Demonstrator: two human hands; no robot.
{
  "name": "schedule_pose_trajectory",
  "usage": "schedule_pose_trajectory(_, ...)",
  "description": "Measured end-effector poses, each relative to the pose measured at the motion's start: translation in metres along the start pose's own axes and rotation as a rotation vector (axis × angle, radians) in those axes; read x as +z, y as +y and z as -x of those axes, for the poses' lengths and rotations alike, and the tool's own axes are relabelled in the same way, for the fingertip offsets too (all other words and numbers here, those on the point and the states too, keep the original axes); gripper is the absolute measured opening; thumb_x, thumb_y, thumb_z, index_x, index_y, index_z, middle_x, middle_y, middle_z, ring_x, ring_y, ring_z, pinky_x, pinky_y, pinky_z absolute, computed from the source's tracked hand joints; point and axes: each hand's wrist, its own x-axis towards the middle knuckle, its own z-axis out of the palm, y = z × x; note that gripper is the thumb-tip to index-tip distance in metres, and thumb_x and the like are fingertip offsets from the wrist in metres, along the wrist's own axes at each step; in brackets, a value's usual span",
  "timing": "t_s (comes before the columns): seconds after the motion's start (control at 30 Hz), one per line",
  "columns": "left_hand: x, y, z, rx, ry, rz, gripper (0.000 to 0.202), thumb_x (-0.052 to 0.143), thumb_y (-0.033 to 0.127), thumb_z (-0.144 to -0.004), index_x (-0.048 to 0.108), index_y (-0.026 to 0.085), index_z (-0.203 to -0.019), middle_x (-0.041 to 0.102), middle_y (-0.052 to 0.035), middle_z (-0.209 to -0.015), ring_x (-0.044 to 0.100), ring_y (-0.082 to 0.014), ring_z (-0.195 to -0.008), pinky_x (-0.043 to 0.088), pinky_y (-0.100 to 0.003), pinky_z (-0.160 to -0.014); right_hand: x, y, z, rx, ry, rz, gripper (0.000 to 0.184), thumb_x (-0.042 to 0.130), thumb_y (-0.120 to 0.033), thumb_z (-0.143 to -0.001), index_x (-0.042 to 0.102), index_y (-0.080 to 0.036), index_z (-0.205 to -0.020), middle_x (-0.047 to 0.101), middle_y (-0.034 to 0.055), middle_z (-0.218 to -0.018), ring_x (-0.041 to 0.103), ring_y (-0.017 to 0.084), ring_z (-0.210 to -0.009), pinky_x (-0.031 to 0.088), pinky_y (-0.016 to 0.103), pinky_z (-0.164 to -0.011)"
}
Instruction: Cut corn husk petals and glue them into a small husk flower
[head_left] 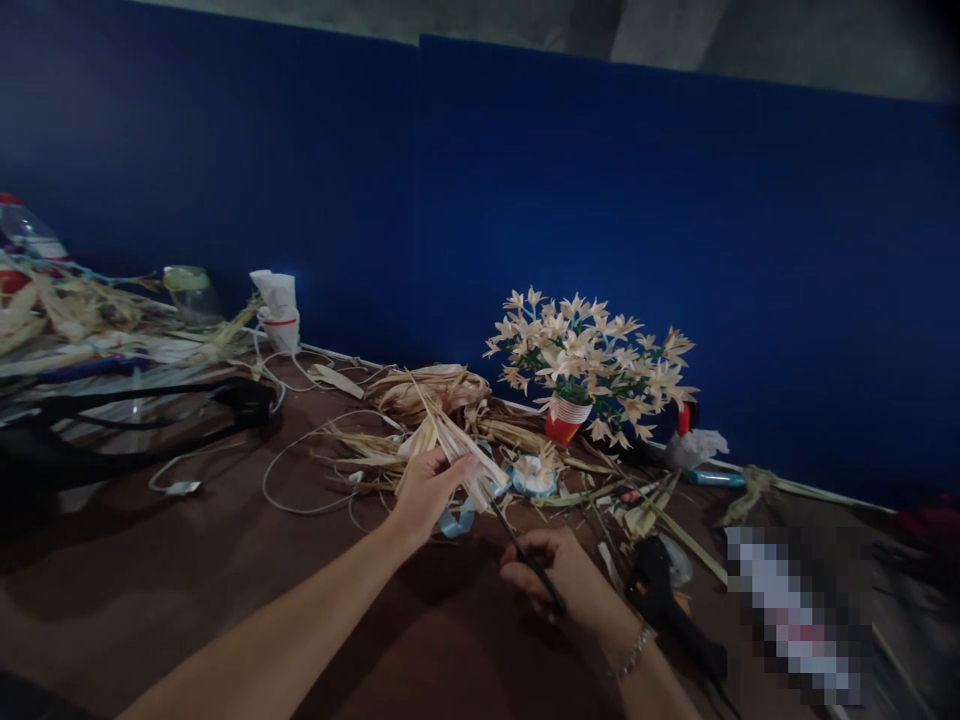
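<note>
Dried leaf strip [452, 437], one, pinched in left hand [426, 490]; right hand [562, 578] clamped on one scissors [517, 545].

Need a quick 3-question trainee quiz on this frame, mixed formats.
1. True or false: the right hand holds scissors.
2. The left hand pinches: A) a white cable, B) a dried leaf strip, C) a bottle.
3. Fill in: the pale flowers stand in a ___ cup.

Key: 1 true; 2 B; 3 red.
</note>
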Motion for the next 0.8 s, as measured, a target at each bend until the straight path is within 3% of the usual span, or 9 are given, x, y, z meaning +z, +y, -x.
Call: schedule_pose_trajectory(0.8,0.006,-0.011,0.007,0.028,0.094,0.114,0.026,0.068,0.035,-0.063,0.067,0.011,-0.072,0.063,-0.0018,-0.06,0.055,-0.0121,-0.056,0.043,-0.021,-0.054,0.011,0.004,-0.005,0.002,0.061,-0.009,0.035,0.067,-0.044,-0.06,0.056,-0.014,-0.071,0.044,-0.0081,-0.04,0.036,0.004,-0.03,0.026,0.014,-0.027)
